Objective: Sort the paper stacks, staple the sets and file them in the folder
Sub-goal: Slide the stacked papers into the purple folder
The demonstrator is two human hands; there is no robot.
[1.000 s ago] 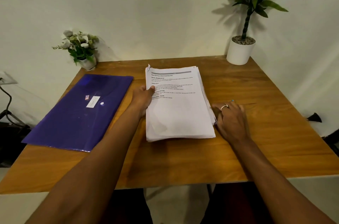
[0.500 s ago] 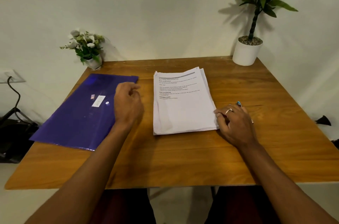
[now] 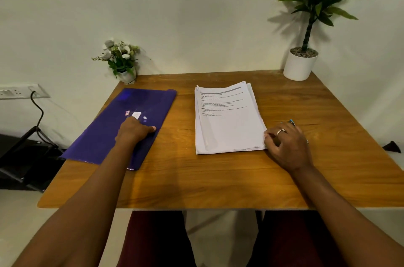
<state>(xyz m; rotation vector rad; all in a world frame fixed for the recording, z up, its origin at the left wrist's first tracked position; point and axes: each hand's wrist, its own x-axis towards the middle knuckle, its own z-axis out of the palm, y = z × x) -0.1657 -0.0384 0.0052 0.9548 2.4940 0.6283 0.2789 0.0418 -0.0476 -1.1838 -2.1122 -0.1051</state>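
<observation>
We look down on a wooden table [image 3: 218,181] from its near edge, with a person's knees in dark red cloth below it and a pale floor on both sides. Two bare arms reach forward over the near edge.

The left hand [image 3: 134,132] lies on a purple folder [image 3: 96,142], back upward, with the thumb out to the right. Its fingers point away at a small white label on the cover. The folder lies closed and flat along the table's left edge, turned at a slant.

The right hand [image 3: 286,146], which wears a ring [image 3: 281,131], rests on the wood. Its fingers are loosely curled and its thumb tip touches the near right corner of the paper stack [image 3: 227,126]. We cannot tell whether it pinches any sheets. The stack lies mid-table, printed side up, well apart from the folder.

At the far left corner stands a small pot of white flowers [image 3: 122,59], and at the far right corner a tall green plant in a white pot [image 3: 300,66]. A plain pale wall [image 3: 196,15] rises behind the table. A wall socket [image 3: 21,91] with a dark cable [image 3: 39,113] is on the left.
</observation>
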